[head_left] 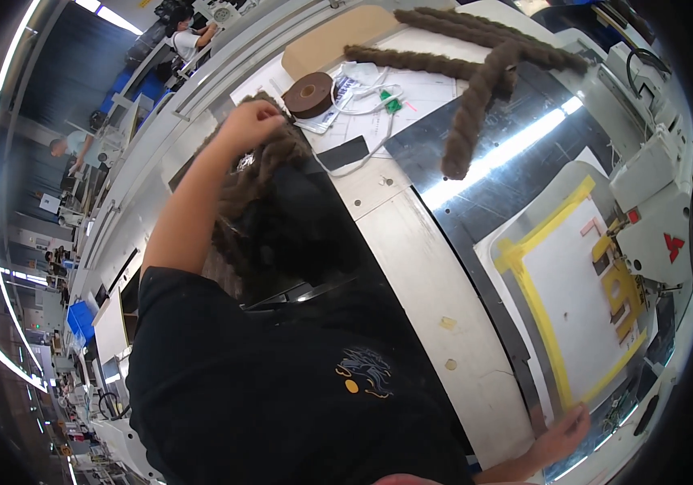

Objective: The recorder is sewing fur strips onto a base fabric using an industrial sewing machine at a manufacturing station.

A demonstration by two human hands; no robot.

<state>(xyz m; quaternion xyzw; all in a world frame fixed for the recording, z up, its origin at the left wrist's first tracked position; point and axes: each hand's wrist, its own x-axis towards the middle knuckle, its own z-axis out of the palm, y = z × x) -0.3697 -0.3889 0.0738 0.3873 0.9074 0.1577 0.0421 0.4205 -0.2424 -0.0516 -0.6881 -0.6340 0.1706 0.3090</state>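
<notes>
My left hand (pixel 251 127) reaches to the upper left, its fingers curled and pressed together at a heap of brown furry strips (pixel 270 166). It appears to grip a strip at the top of this heap, though the hand partly hides it. At the lower right, my right hand (pixel 563 434) lies beside the near corner of a clear plastic sewing template (pixel 561 356) edged with yellow tape. Its fingers are loosely bent, with nothing visible in them. The template lies under the head of a sewing machine (pixel 654 234).
More long brown furry strips (pixel 476 105) lie on the far table. A roll of brown tape (pixel 308 94), a white cord (pixel 359 166) and a tan board (pixel 334 39) are near my left hand. A dark metal plate (pixel 516 133) fills the middle. People work at machines far left.
</notes>
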